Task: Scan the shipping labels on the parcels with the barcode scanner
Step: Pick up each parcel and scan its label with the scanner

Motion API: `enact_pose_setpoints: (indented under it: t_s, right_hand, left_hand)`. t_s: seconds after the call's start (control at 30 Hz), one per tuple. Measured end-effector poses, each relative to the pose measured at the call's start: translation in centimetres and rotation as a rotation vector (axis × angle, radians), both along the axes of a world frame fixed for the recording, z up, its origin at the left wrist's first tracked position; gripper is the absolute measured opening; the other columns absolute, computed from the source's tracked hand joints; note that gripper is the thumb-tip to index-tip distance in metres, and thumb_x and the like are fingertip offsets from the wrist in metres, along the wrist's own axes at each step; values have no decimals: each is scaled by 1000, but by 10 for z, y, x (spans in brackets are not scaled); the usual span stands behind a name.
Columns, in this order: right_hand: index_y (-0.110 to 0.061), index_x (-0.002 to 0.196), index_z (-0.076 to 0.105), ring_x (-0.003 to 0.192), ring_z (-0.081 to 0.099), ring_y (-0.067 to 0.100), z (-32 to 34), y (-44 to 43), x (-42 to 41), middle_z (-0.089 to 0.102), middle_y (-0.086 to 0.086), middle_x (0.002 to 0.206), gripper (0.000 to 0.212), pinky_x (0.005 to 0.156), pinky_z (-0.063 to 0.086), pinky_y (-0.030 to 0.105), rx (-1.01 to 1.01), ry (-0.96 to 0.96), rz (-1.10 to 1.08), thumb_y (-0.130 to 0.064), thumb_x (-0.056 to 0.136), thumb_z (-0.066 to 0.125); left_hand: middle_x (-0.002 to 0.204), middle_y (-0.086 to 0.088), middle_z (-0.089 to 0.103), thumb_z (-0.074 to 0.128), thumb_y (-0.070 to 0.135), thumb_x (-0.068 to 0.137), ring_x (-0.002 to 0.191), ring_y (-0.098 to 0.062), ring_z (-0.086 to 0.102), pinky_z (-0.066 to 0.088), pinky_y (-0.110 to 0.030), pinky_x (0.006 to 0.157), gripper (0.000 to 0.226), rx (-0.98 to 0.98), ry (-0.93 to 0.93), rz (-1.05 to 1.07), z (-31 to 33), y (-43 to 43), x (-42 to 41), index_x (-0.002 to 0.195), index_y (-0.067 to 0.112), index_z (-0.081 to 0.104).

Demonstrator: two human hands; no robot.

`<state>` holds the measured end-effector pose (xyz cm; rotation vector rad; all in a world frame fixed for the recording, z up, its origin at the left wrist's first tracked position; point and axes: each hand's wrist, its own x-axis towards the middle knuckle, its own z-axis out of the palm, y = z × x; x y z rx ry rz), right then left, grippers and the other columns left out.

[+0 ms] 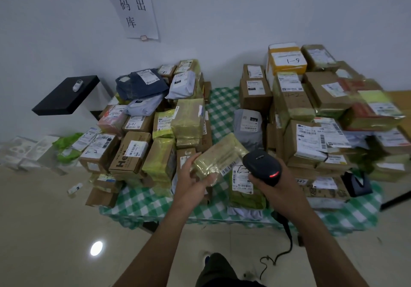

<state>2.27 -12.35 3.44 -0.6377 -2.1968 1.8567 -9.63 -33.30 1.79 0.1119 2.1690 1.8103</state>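
The left hand (195,176) grips a yellow-taped parcel (219,160), long axis slanting up-right, its barcode label (229,168) just left of the barcode scanner (262,166) clasped in the right hand (270,181).

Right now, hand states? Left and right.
Left hand: holding the yellow-taped parcel.
Right hand: gripping the barcode scanner.

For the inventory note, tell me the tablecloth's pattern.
The tablecloth is green-and-white checked; the head view shows it.
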Motion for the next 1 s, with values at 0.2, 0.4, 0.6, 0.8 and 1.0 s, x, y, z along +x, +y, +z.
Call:
enact_pose_setpoints:
  t_s: [0.2, 0.4, 0.6, 0.8, 1.0]
  right_hand:
    - [-37, 127, 54, 95, 65, -5, 7, -3, -1, 64, -22, 113, 56, 67, 47, 6, 116, -104, 160, -32, 83, 88]
    - [-38, 128, 51, 76, 76, 12, 10, 1, -3, 75, -7, 102, 54, 67, 57, 26, 108, -154, 193, -33, 86, 85]
    - [-31, 130, 53, 71, 74, 12, 10, 0, 1, 75, -2, 100, 53, 56, 50, 15, 100, -156, 209, -30, 87, 84]
    - [-29, 131, 54, 72, 75, 14, 8, -2, 1, 75, -3, 101, 53, 58, 51, 16, 83, -144, 218, -28, 87, 84]
    - [-30, 127, 55, 73, 75, 12, 4, 6, -2, 76, -3, 96, 48, 60, 52, 19, 104, -148, 207, -30, 88, 83]
  left_hand:
    - [133, 16, 55, 90, 20, 75, 126, -8, 54, 50, -44, 107, 67, -129, 209, 48, 6, 14, -24, 124, 50, 57]
    - [134, 10, 51, 88, 13, 78, 130, -13, 48, 43, -45, 114, 67, -208, 309, 39, 11, 19, -33, 126, 44, 53]
    - [137, 6, 50, 89, 14, 76, 130, -12, 47, 41, -43, 115, 67, -218, 314, 33, 8, 18, -37, 127, 40, 54]
    - [136, 7, 50, 87, 9, 78, 130, -13, 47, 41, -45, 115, 66, -235, 314, 39, 8, 17, -38, 131, 33, 56]
    - [129, 11, 61, 92, 33, 69, 120, -11, 59, 52, -46, 105, 63, -146, 203, 64, 4, 19, -37, 122, 46, 60]
